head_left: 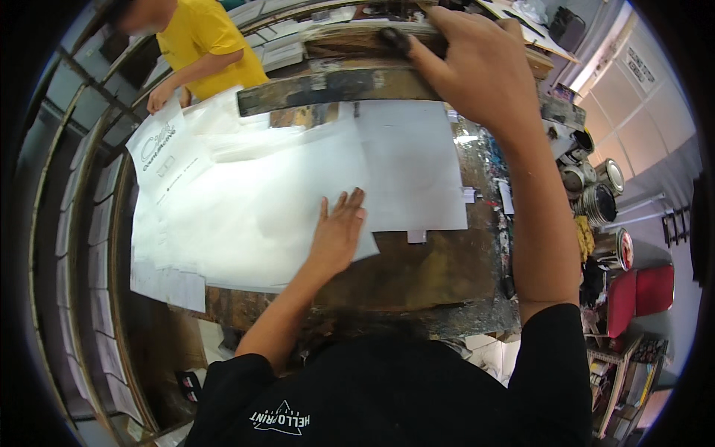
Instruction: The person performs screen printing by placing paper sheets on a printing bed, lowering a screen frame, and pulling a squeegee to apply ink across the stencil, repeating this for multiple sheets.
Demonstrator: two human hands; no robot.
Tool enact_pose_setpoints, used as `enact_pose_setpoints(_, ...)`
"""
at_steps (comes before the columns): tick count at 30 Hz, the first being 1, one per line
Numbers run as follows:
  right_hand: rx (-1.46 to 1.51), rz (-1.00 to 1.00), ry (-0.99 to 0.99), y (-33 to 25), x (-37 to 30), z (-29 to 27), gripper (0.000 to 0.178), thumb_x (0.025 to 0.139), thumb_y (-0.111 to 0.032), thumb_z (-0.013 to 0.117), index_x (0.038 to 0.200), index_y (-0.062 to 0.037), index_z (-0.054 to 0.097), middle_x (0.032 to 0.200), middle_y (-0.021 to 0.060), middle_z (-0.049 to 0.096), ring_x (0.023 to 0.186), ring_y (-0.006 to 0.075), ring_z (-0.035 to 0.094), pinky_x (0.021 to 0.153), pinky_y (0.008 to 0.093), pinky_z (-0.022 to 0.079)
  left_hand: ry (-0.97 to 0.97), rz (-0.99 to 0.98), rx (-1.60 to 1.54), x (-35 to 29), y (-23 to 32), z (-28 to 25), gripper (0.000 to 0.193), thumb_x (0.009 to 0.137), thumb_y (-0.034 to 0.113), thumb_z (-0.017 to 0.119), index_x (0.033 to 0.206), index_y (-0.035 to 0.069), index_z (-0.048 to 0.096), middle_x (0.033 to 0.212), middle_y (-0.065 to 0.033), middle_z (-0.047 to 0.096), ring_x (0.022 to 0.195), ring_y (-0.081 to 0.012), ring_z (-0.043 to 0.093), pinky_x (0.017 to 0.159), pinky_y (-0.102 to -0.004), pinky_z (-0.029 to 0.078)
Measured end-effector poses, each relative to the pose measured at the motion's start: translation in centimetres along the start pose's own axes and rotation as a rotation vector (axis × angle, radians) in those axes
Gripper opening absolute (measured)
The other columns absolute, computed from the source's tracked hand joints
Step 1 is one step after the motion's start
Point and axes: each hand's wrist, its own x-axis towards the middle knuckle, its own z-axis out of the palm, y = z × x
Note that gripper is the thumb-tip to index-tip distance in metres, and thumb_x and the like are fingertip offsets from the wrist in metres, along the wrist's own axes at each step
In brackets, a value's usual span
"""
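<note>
A: Which way does the white sheet (246, 208) lie from your fingers?

B: It lies under the fingers of your left hand (339, 231) and spreads mostly to the left of them. Its long axis goes from left to right, while these fingers point away from you, so they stand across it.

A: And its right edge?

B: That is just to the right of your left fingertips, next to the greyer sheet (417, 179). Your left hand is the nearer one to the sheet, and it grasps nothing: the fingers are spread and laid flat.

A: What about your right hand (484, 71)?

B: It is raised, well beyond and to the right of the left fingers. It seems to grasp the wooden frame (335, 88), with the thumb on one side; some fingertips are hidden from us. The long bar of the frame goes leftward from this grip, over the far side of the sheet. If they touch there, I cannot tell.

A: Is anyone else near?

B: Yes, a co-worker's hand (158, 97) is at the far left corner, well apart from your fingers.
</note>
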Motion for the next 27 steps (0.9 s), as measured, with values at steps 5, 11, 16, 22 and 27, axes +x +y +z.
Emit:
enact_pose_setpoints(5,0.016,0.118,-0.357,0.2,-0.5,-1.0,0.047,0.103,-0.049,0.061,0.089,-0.0043,0.067,0.083,0.0142,0.070,0.086,0.0289,0.067,0.097,0.0509,0.045,0.026,0.103,0.457,0.9,1.2,5.1,0.070,0.113,0.054,0.041,0.163,0.004,0.047,0.171,-0.0258,0.039,0.161,-0.0525,0.026,0.129,-0.0724,0.003)
enact_pose_setpoints(11,0.095,0.045,-0.076,0.4,0.5,-0.2,0.056,0.104,-0.052,0.059,0.085,-0.0003,0.070,0.079,0.0169,0.070,0.080,0.0333,0.069,0.099,0.0520,0.043,-0.055,0.315,0.423,9.8,1.7,8.1,0.092,0.100,0.075,0.054,0.164,0.009,0.047,0.175,-0.0210,0.033,0.162,-0.0504,0.025,0.128,-0.0739,0.012)
enact_pose_setpoints(16,0.058,0.031,-0.128,0.4,0.8,-1.9,0.058,0.106,-0.052,0.055,0.081,-0.0023,0.071,0.073,0.0134,0.068,0.075,0.0283,0.067,0.097,0.0513,0.044,-0.154,0.372,0.482,15.3,2.1,8.2,0.112,0.087,0.087,0.061,0.167,0.011,0.043,0.178,-0.0175,0.028,0.165,-0.0441,0.021,0.132,-0.0704,0.006)
enact_pose_setpoints(22,0.098,0.085,-0.216,-0.3,1.6,-2.6,0.058,0.108,-0.052,0.053,0.080,-0.0045,0.070,0.070,0.0095,0.066,0.069,0.0231,0.062,0.096,0.0505,0.047,-0.051,0.442,0.391,15.7,2.2,9.0,0.113,0.083,0.090,0.062,0.162,0.010,0.050,0.173,-0.0204,0.036,0.161,-0.0440,0.028,0.130,-0.0735,0.000)
enact_pose_setpoints(27,0.150,0.087,-0.244,-0.5,1.4,-2.9,0.056,0.108,-0.051,0.054,0.083,-0.0040,0.069,0.072,0.0096,0.067,0.070,0.0235,0.063,0.098,0.0490,0.047,-0.084,0.410,0.397,14.9,3.4,9.4,0.114,0.082,0.086,0.067,0.164,0.009,0.047,0.173,-0.0194,0.034,0.161,-0.0437,0.029,0.130,-0.0744,0.002)
